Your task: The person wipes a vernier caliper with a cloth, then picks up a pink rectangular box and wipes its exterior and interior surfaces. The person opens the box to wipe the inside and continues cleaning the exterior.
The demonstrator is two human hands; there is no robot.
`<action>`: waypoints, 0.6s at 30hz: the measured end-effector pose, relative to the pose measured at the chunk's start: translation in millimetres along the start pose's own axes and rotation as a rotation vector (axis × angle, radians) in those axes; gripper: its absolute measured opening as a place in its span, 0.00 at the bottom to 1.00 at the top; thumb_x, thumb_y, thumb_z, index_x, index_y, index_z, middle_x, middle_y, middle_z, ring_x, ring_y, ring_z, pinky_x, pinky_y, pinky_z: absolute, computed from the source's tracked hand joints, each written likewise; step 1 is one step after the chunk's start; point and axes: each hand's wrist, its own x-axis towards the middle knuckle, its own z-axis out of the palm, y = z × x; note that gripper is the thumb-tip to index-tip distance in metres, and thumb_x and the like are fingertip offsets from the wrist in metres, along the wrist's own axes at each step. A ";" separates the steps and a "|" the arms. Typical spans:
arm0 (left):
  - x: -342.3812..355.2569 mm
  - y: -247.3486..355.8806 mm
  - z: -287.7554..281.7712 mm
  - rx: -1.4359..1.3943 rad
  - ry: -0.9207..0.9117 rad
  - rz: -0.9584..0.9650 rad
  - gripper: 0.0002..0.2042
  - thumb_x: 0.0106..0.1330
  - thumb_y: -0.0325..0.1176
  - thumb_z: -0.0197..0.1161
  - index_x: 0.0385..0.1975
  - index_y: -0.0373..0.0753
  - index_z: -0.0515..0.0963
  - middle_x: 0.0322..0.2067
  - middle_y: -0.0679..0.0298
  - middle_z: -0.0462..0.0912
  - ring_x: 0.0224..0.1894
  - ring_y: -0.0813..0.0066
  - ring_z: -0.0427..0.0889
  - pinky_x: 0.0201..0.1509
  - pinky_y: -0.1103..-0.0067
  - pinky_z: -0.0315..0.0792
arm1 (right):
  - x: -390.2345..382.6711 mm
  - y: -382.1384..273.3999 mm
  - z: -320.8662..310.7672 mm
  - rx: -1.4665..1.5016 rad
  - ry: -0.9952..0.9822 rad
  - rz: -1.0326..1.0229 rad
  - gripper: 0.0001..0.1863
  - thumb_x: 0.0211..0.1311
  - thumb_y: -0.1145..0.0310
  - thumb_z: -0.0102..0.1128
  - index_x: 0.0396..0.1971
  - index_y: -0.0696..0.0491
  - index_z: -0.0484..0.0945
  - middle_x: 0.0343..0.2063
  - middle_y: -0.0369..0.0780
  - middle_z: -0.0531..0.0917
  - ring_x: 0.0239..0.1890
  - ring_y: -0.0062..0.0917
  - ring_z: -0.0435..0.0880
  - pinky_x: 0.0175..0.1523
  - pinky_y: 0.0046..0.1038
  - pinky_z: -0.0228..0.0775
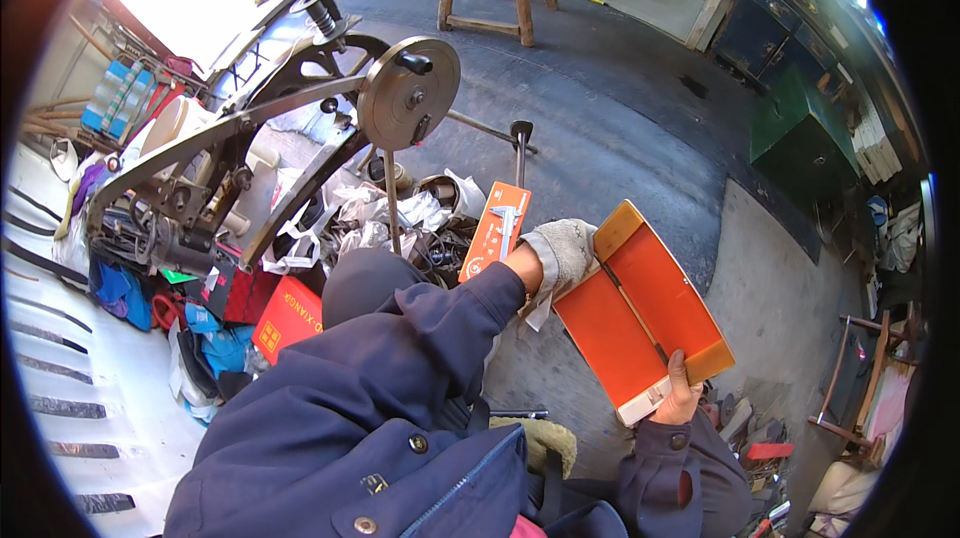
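In front of me an open cardboard box point(680, 288) is held tilted, its inside bright orange with brown ends and a pale outer edge. A dark, thin line or strip runs along its middle; whether it is a fold or a loose rod is unclear. My left hand point(560, 250), in a fuzzy grey glove, grips the box at its far left corner, the fingertips mostly hidden. Bare, my right hand point(680, 396) clasps the near right edge with the thumb on the inside. Beside my left wrist lies an orange box with a caliper picture point(497, 228).
A hand-cranked machine with a metal wheel point(410, 93) stands at the left, over crumpled plastic bags point(370, 213). A red box point(288, 318) lies by my knee. Farther off are a wooden stool point(490, 23), a green cabinet point(800, 138) and a slatted white bench point(90, 408).
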 end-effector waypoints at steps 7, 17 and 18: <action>7.0 -23.0 35.0 0.041 -0.084 0.083 0.05 0.57 0.29 0.59 0.33 0.41 0.77 0.26 0.56 0.84 0.34 0.58 0.86 0.38 0.73 0.77 | 0.4 -13.2 -9.9 -0.112 0.081 0.168 0.21 0.68 0.67 0.64 0.57 0.57 0.74 0.49 0.40 0.83 0.39 0.26 0.86 0.36 0.23 0.77; -5.9 -4.8 9.1 -0.088 -0.025 -0.019 0.08 0.57 0.34 0.62 0.34 0.38 0.82 0.26 0.50 0.85 0.36 0.51 0.86 0.39 0.68 0.78 | 3.1 -21.5 -4.3 -0.190 0.050 0.112 0.18 0.67 0.67 0.64 0.53 0.57 0.76 0.44 0.37 0.84 0.34 0.20 0.83 0.32 0.20 0.70; -6.9 -3.3 6.7 -0.044 -0.037 -0.035 0.08 0.57 0.34 0.62 0.33 0.38 0.82 0.27 0.49 0.85 0.37 0.51 0.86 0.40 0.68 0.78 | 2.9 -20.3 -4.1 -0.215 0.046 0.082 0.19 0.67 0.68 0.64 0.54 0.58 0.76 0.44 0.38 0.84 0.38 0.21 0.84 0.38 0.22 0.73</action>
